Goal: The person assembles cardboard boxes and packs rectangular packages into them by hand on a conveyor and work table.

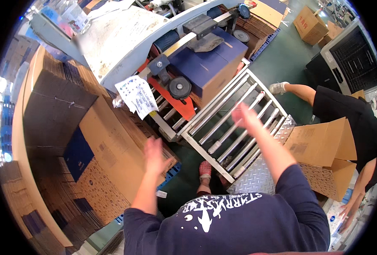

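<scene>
Sitting inside the sealing machine [125,46] at the head of the roller conveyor [235,127], the blue carton [212,68] looks stiff and squared, its flaps pressed down under the taping head; I judge it moderately heavy if packed, with smooth printed board that could slide on the rollers, so the side walls or bottom edges would be the safest places to take hold, not the taped top. It lies at about eleven o'clock from the right hand [244,117], near but apart, and at about one o'clock from the left hand [154,154], farther off. Both hands are empty and spread, fingers loose and blurred, holding nothing; the right hangs over the rollers, the left over the stack of flat cartons [99,157]. A paper sheet [136,95] hangs from the machine. At three o'clock another person [350,123] bends over an open brown box [324,148].
</scene>
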